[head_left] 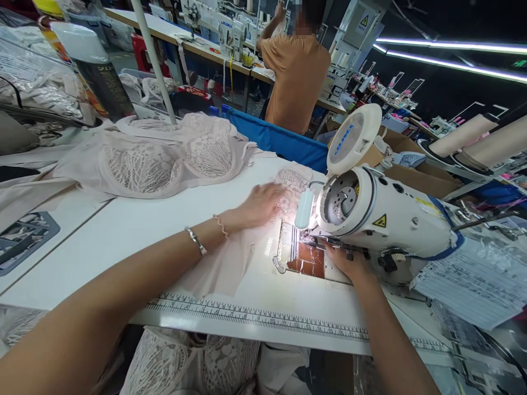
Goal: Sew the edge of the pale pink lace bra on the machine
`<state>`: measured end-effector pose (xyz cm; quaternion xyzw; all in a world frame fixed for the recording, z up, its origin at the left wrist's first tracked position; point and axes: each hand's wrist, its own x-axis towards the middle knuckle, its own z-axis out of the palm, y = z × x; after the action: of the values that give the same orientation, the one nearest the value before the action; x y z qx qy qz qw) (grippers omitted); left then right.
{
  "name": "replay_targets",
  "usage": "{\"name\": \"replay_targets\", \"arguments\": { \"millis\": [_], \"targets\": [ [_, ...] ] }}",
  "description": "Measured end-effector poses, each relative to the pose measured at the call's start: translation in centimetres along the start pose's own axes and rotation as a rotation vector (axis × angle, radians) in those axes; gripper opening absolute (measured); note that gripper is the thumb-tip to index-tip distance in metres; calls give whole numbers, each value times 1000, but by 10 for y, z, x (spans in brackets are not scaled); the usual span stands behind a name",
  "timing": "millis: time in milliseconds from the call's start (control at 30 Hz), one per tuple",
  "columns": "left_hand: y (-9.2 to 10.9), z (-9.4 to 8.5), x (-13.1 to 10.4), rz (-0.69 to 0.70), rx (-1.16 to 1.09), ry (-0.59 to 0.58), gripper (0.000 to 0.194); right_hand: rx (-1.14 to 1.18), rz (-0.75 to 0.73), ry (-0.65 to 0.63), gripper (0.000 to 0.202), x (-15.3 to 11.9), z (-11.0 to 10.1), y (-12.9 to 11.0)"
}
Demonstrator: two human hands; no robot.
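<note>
Lace panel [290, 180] ran lengthwise near-left to far-right; left hand [260, 206] flat on it, unclenched, right hand's [345, 262] grip hidden, couldn't tell.

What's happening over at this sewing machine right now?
A person is working bare-handed at a white sewing machine. The left hand rests on pale lace fabric beside the machine head, while the right hand reaches in beneath it, its fingers partly hidden. Lace-cupped garments lie on the white table to the left. Beyond, someone in a brown shirt has their back turned.
</note>
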<state>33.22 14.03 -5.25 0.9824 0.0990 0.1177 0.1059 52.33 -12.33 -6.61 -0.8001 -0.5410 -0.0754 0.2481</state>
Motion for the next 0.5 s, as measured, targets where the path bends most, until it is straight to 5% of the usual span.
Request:
{"name": "replay_targets", "arguments": {
  "millis": [67, 167, 267, 333, 400, 500],
  "targets": [
    [-9, -10, -14, -110, 69, -38, 40, -6, -47, 3, 17, -20, 0, -21],
    [0, -17, -51, -88, 84, -126, 30, 99, -168, 14, 31, -48, 5, -67],
    [33, -9, -98, 101, 24, -140, 23, 131, 2, 98, 25, -62, 15, -114],
    [56, 2, -127, 230, 52, 6, 22, 62, 129, 76, 27, -67, 24, -135],
    [76, 10, -149, 229, 157, 114, 29, -33, 222, 6, 34, -72, 31, -147],
    [98, 11, -171, 135, 241, 18, 28, -45, 195, -58, 23, -84, 32, -150]
  ]
}}
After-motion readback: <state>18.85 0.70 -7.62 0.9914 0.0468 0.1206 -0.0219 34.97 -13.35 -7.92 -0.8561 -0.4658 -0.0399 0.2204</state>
